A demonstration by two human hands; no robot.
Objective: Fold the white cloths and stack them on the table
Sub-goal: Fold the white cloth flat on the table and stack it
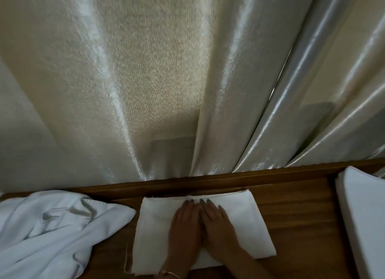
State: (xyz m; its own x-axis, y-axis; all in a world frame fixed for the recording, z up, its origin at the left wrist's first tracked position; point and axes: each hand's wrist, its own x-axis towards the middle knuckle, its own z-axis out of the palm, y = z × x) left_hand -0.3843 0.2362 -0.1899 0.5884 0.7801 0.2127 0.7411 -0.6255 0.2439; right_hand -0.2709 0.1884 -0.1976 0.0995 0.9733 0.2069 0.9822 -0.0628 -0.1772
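Note:
A folded white cloth (248, 222) lies flat on the brown wooden table (295, 212), near its far edge. My left hand (185, 228) and my right hand (218, 224) rest side by side on the middle of this cloth, palms down, fingers stretched out and pointing away from me. Neither hand grips anything. A loose thread hangs from the cloth's near left corner. At the left a crumpled heap of white cloths (54, 233) lies on the table. A stack of folded white cloths (362, 212) stands at the right edge.
A pale shiny curtain (166, 81) hangs in folds right behind the table's raised back edge (229, 179). A thin bracelet (170, 273) sits on my left wrist. Bare wood shows between the flat cloth and the stack on the right.

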